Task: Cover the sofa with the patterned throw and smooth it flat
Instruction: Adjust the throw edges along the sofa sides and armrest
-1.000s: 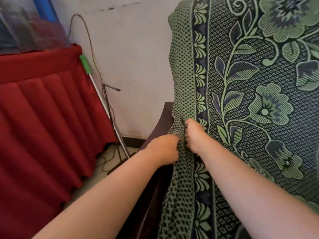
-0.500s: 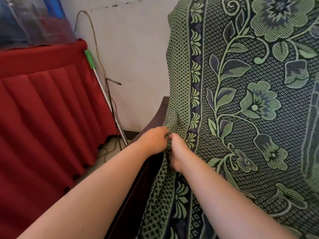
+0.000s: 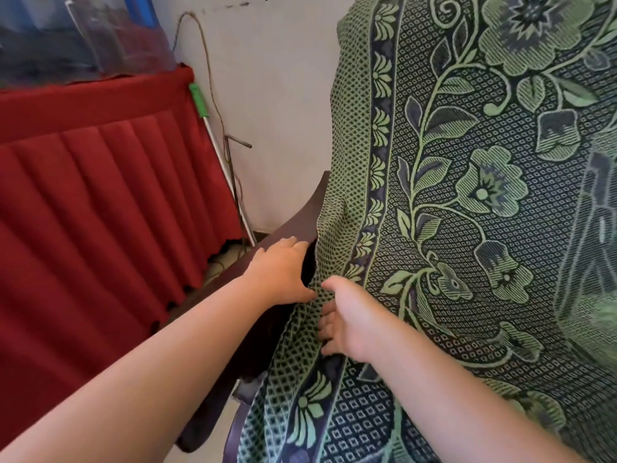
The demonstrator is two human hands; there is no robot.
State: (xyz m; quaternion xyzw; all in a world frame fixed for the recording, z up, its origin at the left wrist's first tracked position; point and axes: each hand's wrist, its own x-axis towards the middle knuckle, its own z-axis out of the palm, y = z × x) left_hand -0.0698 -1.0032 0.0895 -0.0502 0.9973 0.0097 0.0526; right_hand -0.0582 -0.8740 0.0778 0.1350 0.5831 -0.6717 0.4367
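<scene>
Hands: left hand (image 3: 280, 269) open on armrest (image 3: 300, 215) | right hand (image 3: 350, 324) gripping throw (image 3: 467, 228) | pole (image 3: 217, 145) nearby

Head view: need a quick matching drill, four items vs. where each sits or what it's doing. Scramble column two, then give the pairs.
Column 1
1. left hand
2. right hand
3. patterned throw
4. red pleated cloth

Column 2
A. hangs at the far left of the view
B. draped over the sofa back and seat
C. rests on the dark wooden armrest, thumb at the throw's edge
D. fingers curled into the throw's border, by the armrest

Pairs: 1-C, 2-D, 3-B, 4-A
</scene>
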